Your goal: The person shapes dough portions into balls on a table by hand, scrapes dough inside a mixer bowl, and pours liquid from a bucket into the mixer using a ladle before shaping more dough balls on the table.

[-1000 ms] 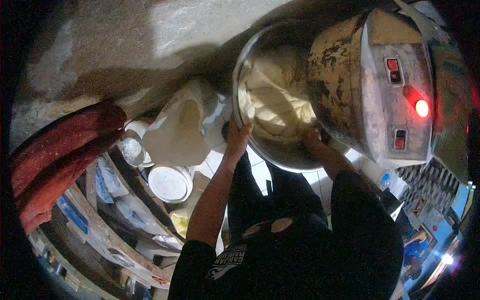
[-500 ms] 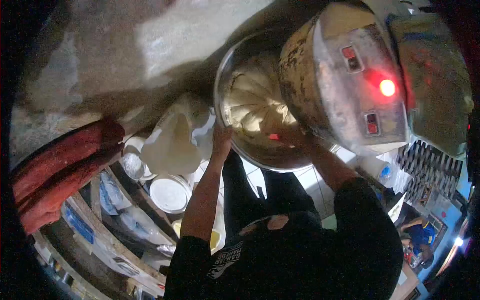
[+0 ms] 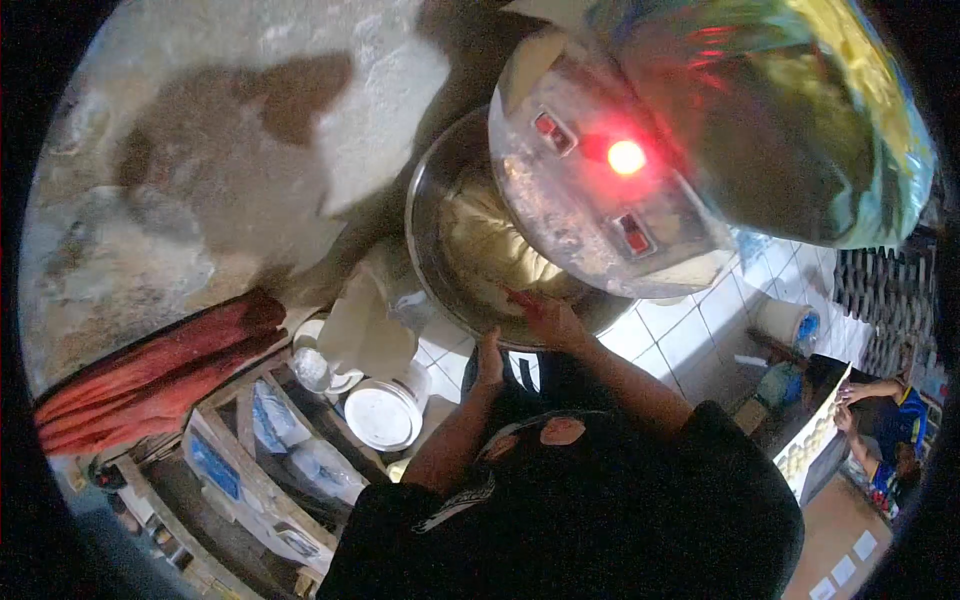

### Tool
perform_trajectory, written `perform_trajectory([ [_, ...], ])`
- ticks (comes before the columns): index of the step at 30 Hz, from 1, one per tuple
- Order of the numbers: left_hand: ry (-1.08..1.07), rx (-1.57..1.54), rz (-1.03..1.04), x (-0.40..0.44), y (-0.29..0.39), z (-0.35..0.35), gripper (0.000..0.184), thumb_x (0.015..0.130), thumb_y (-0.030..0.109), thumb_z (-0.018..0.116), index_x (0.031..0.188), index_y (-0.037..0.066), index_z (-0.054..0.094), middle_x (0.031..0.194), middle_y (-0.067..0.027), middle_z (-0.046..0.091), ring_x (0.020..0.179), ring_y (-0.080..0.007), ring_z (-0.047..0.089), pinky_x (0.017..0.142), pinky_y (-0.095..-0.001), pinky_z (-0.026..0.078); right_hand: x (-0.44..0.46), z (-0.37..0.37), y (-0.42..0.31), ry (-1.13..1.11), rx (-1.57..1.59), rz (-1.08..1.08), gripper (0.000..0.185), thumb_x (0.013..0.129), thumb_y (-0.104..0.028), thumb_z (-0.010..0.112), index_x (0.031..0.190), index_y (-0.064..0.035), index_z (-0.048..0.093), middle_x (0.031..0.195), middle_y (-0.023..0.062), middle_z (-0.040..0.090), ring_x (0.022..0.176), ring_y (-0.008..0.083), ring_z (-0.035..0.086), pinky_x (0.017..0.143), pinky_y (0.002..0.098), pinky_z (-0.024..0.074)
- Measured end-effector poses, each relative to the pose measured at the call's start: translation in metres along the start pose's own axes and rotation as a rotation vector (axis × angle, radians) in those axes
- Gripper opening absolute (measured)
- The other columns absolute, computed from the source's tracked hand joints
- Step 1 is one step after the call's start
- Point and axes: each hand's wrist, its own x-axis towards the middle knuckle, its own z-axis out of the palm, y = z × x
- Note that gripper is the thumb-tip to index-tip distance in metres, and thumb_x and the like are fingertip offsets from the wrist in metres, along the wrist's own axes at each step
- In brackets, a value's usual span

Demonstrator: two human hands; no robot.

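A large round metal mixing bowl holds a pale, folded mass of dough. Over its right side hangs the worn metal head of a mixer, hiding part of the bowl and dough. My left hand is closed on the near rim of the bowl. Inside the near edge, just short of the dough, is my right hand, its fingers curled together. Something small and reddish shows at those fingertips, too blurred to name.
The mixer has two red switches and a glowing red lamp. White lidded buckets and a wooden rack with a red cloth stand left. At right, another person holds a tray of pale pieces.
The view has turned, so the mixer appears further left. My left hand has gone from the bowl's left side to its near rim. My right hand has drawn nearer to me.
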Motion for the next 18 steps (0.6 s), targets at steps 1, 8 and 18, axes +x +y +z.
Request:
perform_trajectory([
  [1,0.039,0.013,0.024,-0.006,0.015,0.004,0.089,0.098,0.033,0.074,0.165,-0.001,0.026,0.16,-0.023,0.038,0.143,-0.0345,0.042,0.118,-0.0456,0.038,0.014,-0.054,-0.03,-0.131,0.177,0.139,0.042,0.106,-0.026,0.058,0.145,-0.0113,0.062,0.13,0.0193,0.073,0.103,0.0304,0.075,0.084,0.0448,0.0617],
  [8,0.281,-0.146,0.174,0.044,0.158,-0.007,0.095,0.101,0.051,0.071,0.164,-0.003,0.027,0.163,-0.0229,0.038,0.148,-0.0366,0.042,0.121,-0.0483,0.038,0.017,-0.092,-0.049,0.015,0.619,0.188,0.045,0.101,-0.029,0.072,0.142,-0.01,0.067,0.131,0.0192,0.073,0.119,0.0376,0.072,0.1,0.0474,0.0572],
  [18,-1.152,-0.997,-0.354,0.083,0.176,0.024,0.064,0.105,0.07,0.052,0.114,0.01,0.069,0.122,-0.0148,0.067,0.116,-0.0241,0.064,0.096,-0.0406,0.056,0.059,-0.068,-0.065,0.182,1.091,-0.077,0.057,0.098,-0.027,0.072,0.152,-0.0155,0.059,0.149,0.0121,0.064,0.136,0.0349,0.062,0.117,0.0455,0.047],
])
